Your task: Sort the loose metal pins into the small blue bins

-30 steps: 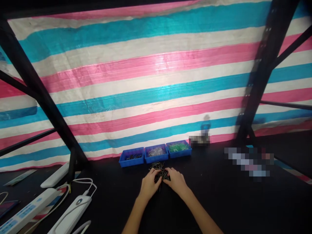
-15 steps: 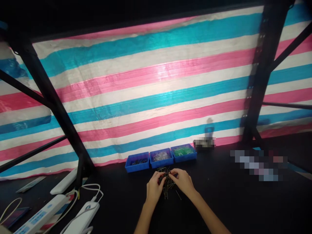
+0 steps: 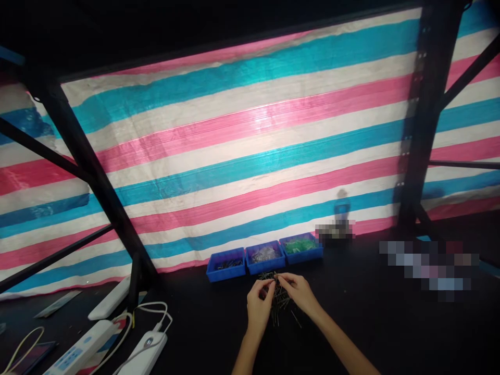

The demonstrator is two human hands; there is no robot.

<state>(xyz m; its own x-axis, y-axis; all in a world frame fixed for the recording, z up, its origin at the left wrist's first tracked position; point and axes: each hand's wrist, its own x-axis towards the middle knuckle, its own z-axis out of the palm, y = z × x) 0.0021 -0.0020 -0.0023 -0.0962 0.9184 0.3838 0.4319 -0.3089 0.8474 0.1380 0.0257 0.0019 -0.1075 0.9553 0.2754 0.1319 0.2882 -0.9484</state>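
A loose pile of thin dark screws or pins (image 3: 280, 299) lies on the black table, with both hands over its far part. My left hand (image 3: 259, 301) is at the pile's left side, its thumb and fingers pinched together. Across from it, my right hand (image 3: 299, 291) has its thumb and forefinger closed near the left fingertips. What either pinch holds is too small to make out. Just beyond stand three blue bins: the left one (image 3: 226, 274) has dark small parts, the middle one (image 3: 265, 266) clear bags, the right one (image 3: 303, 257) green bags.
White power strips (image 3: 80, 350) with cables lie at the left. Black metal posts (image 3: 99, 190) rise at both sides, before a striped sheet (image 3: 250, 161). Blurred-out items (image 3: 425, 268) are on the table at the right.
The whole view has shifted, so bins and pile appear slightly further right and lower. Both hands remain over the pile, their fingertips now a little closer together.
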